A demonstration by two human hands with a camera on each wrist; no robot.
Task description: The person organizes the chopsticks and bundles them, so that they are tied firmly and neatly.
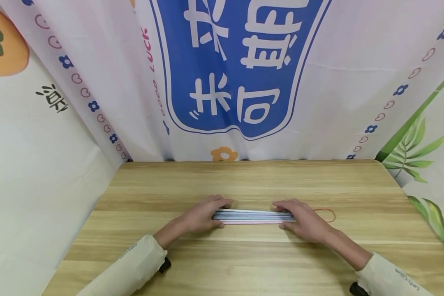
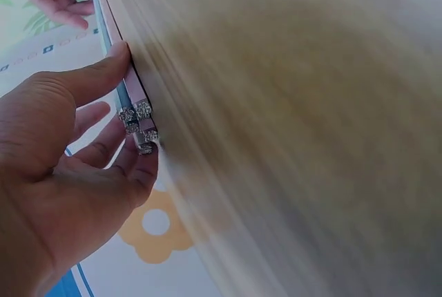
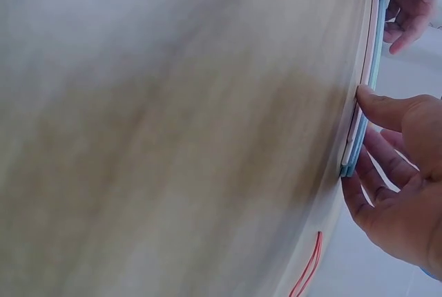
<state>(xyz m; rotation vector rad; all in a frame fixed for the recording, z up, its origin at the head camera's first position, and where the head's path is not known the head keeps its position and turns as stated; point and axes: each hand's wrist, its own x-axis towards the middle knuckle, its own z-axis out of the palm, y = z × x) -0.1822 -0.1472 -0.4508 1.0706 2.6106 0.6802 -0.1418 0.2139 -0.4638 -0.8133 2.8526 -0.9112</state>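
Sleeves (image 1: 126, 265) frontmost; left hand (image 1: 203, 216) and right hand (image 1: 306, 222) each pinch an end of the sticks (image 1: 252, 217), on the table (image 1: 244, 263), red loop (image 1: 334, 215) nearby. Sticks probably light, stiff, smooth (could slide apart); hold both ends, thumb opposing fingers.

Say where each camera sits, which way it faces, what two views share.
On the head, looking forward and down at the table; left hand, right hand, both sleeves show.
On the left wrist, looking along the sticks; left hand near, right hand beyond.
On the right wrist, looking along the sticks; right hand near, left hand beyond.
Head and right-wrist views share the red loop.
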